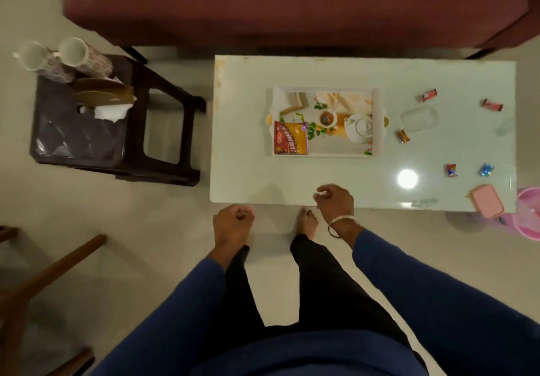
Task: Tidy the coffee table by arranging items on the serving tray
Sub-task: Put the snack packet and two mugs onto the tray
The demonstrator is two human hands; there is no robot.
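Note:
A white serving tray (377, 124) with a tea-set picture on its floor sits mid-table on the white coffee table (248, 176). A red and yellow snack packet (290, 138) lies in the tray's near left corner. Several small wrapped candies (402, 136) are scattered on the table to the right of the tray. Among them are a clear plastic box (419, 118) and, at the near right corner, a pink box (486, 204). My right hand (334, 203) hangs over the table's near edge, fingers loosely curled, holding nothing. My left hand (232, 225) hangs just off that edge, also loosely curled and holding nothing.
A dark stool (87, 130) on the left carries two mugs (73, 52), plates and tissue. A maroon sofa (263, 4) runs along the far side. A pink bucket (529, 214) stands by the table's right end, and a wooden chair (43, 282) is at lower left.

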